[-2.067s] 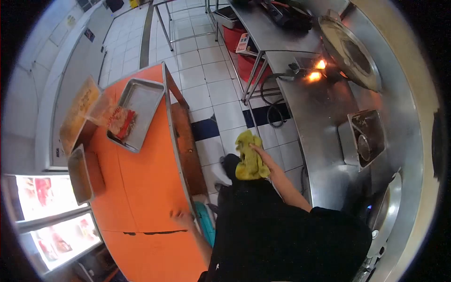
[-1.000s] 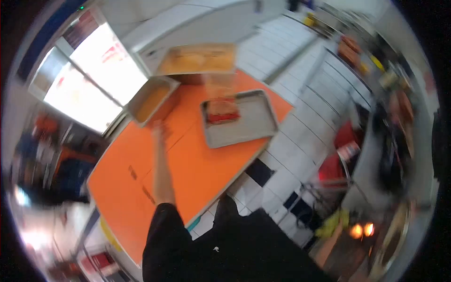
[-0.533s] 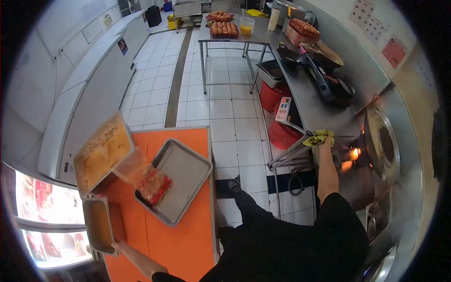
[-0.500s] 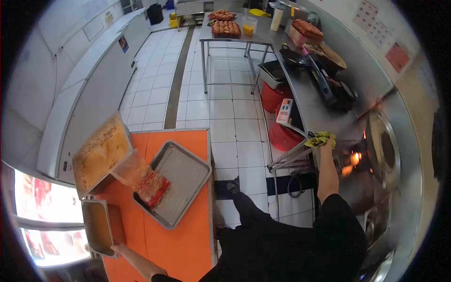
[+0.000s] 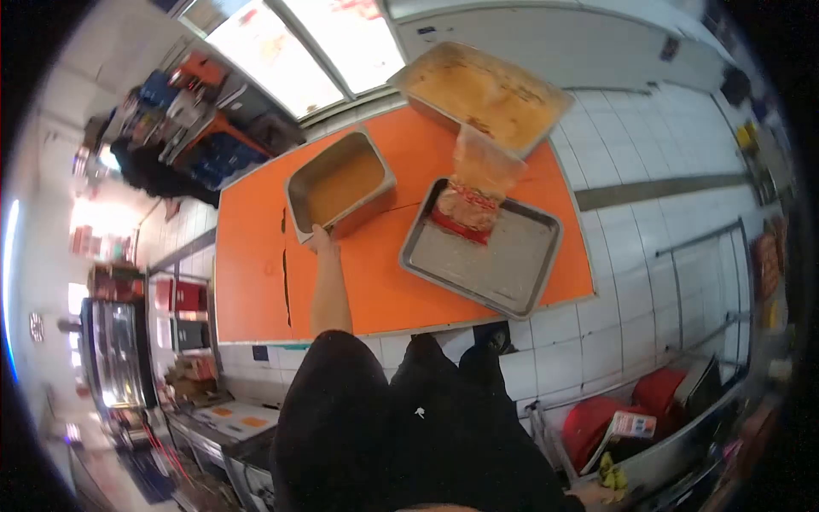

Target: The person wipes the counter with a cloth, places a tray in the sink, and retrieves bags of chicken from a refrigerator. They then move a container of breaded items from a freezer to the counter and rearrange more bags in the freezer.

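Left hand grasping the near corner of 1 deep metal pan, which stands toward the orange table's far edge. Right hand, low at the right, clutching 1 yellow-green cloth. 1 shallow tray bearing a bagged packet lies by the table's near right corner.

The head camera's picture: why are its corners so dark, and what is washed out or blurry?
Head view: dark corners and bowed edges on the orange table suggest a very wide lens; head view: the lit panels glare nearly white; head view: the right hand and yellow-green cloth look soft, while the left hand is clearer.
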`<state>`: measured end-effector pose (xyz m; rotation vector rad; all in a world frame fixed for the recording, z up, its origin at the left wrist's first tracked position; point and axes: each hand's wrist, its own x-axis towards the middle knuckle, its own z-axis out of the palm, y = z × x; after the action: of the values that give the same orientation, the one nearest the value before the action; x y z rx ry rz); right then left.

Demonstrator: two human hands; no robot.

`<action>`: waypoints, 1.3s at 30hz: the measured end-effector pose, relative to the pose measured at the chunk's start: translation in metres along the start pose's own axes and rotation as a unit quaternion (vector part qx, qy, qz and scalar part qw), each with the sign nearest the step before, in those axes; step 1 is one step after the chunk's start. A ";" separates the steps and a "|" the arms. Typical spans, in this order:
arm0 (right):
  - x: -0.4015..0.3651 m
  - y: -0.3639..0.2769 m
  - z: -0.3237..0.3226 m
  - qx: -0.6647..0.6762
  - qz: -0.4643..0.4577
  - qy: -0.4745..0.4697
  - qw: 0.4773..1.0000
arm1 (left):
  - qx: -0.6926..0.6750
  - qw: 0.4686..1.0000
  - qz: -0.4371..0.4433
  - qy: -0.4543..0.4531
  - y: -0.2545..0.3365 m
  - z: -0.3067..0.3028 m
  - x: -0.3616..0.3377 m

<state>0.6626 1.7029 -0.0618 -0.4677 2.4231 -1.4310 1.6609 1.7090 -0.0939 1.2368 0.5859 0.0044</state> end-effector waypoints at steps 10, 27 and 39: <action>-0.016 -0.061 0.206 -0.036 -0.021 -0.269 0.962 | 0.124 0.991 -0.019 -0.036 0.016 -0.112 -0.083; 0.004 -0.132 0.216 -0.045 -0.026 -0.326 0.944 | 0.513 0.805 0.114 -0.276 0.069 -0.149 -0.027; -0.077 -0.127 0.236 0.154 0.097 -0.414 0.892 | 0.429 0.829 0.127 -0.337 0.120 -0.183 -0.015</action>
<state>0.8442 1.4918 -0.0537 -0.5833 1.4897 -1.1636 1.6077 1.9076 -0.0177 2.0444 -0.2631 -0.5066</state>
